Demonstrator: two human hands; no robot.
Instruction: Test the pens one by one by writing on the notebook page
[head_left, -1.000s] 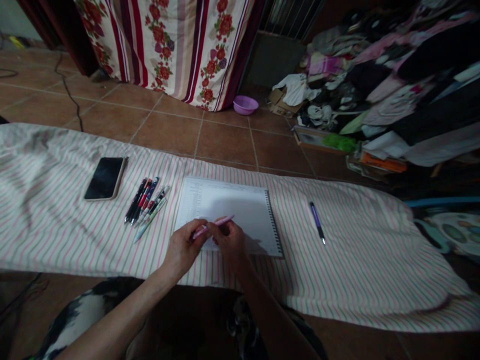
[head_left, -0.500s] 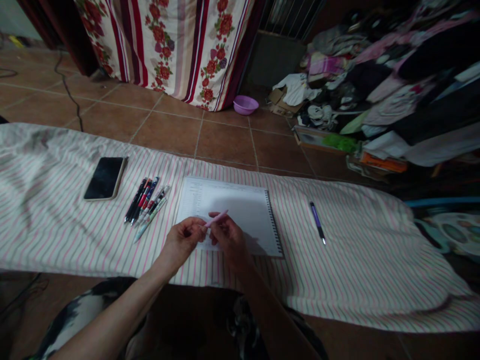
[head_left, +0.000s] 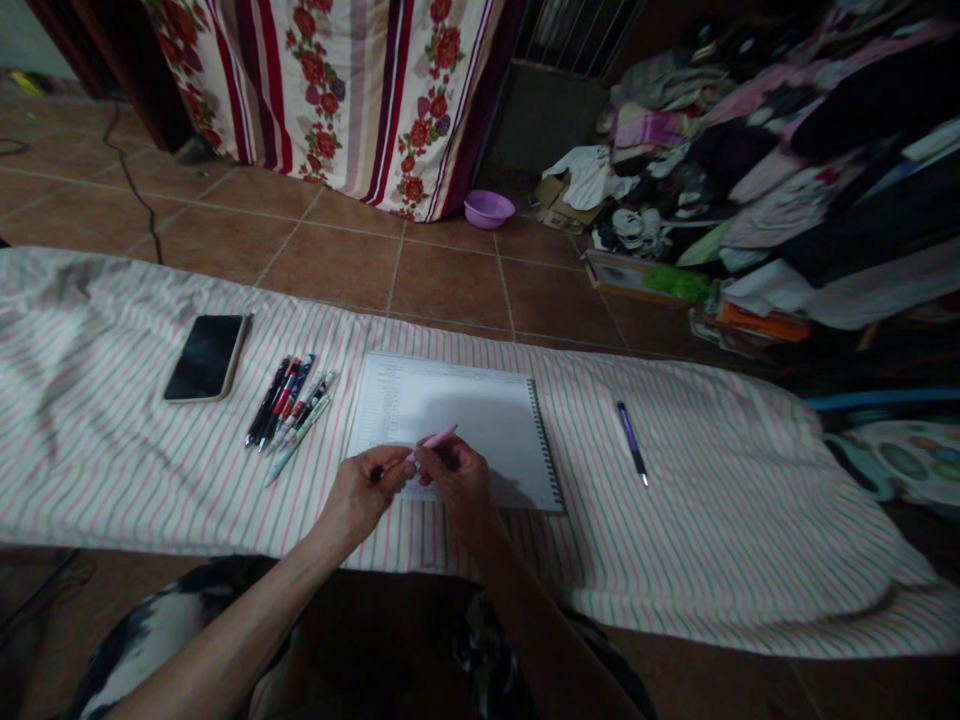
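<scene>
A pink pen is held between my two hands, its tapered end pointing up and right. My left hand pinches the pen's lower left end. My right hand is closed around its middle, fingertips meeting those of the left hand. Beneath them lies an open spiral-bound notebook, its rings along the right edge and a printed table on the left of the page. Shadow falls over part of the paper.
Several pens lie bunched left of the notebook, beside a dark-screened phone. A purple pen rests on the right of the striped cloth. Beyond are a purple basin and piled clothes.
Both hands have drawn closer around the pink pen, and my right fingertips now cover more of it. The view has shifted very slightly.
</scene>
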